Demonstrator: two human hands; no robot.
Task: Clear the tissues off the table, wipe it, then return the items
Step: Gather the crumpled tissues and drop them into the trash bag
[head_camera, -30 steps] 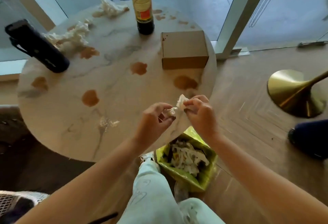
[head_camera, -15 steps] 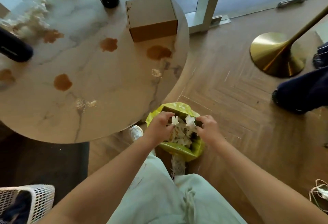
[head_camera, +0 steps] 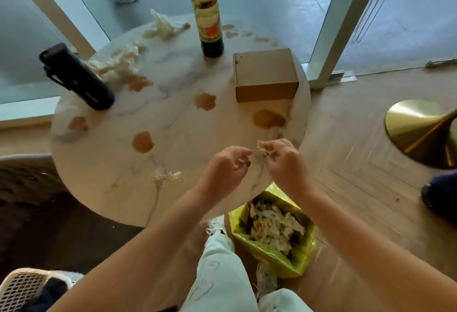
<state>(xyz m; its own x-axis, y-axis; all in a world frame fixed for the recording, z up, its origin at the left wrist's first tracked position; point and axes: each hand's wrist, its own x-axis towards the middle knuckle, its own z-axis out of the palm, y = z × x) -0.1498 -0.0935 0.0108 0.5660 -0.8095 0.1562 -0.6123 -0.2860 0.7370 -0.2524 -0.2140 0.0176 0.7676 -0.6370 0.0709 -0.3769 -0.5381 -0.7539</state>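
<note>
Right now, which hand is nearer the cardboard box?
Right. The right hand sits just below the cardboard box, toward the table's near edge; the left hand is farther left.

Both hands [head_camera: 257,161] raised, fingers curled

No legible text found; a label is seen on the bottle [head_camera: 207,12] at 12 o'clock, print too blurred.
</note>
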